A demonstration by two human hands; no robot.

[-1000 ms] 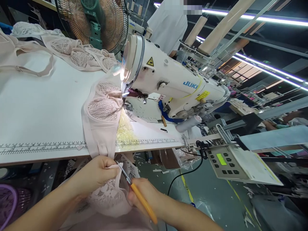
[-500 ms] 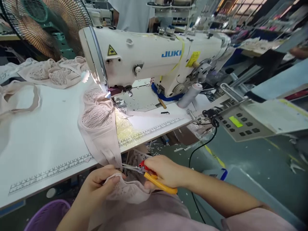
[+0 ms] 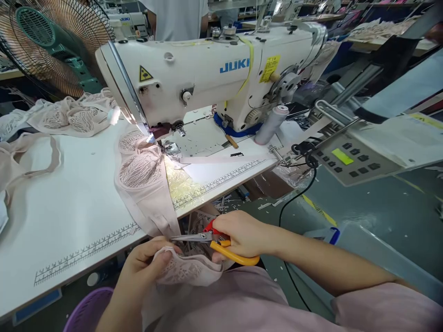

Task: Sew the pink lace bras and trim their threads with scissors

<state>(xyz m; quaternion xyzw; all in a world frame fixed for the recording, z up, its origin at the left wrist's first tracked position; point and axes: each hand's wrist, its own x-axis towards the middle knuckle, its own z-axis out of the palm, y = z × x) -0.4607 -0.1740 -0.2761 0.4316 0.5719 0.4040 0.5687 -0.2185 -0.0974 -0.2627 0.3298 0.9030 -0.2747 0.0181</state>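
My right hand (image 3: 242, 233) grips a pair of scissors (image 3: 226, 251) with red and orange-yellow handles. Their narrow blades point left, close to the fingertips of my left hand (image 3: 148, 263). Between thumb and fingers, my left hand pinches the edge of a pale pink lace bra (image 3: 190, 272), which hangs over my lap at the table's front edge. The bra's other part, a gathered lace cup (image 3: 141, 166) and smooth band, lies on the table under the needle area of the sewing machine (image 3: 200, 69).
A fan (image 3: 58, 41) and more pale bras (image 3: 72, 115) are at the left. On the right, a control panel (image 3: 346, 159) juts past the table (image 3: 79, 198). A purple basket (image 3: 88, 311) stands below. A grey thread cone (image 3: 272, 124) stands by the machine. Behind it is a person (image 3: 176, 20).
The view has shifted, with the machine now further left and higher. The scissor blades, spread earlier, now look closed together. Both hands keep their holds near the table edge.
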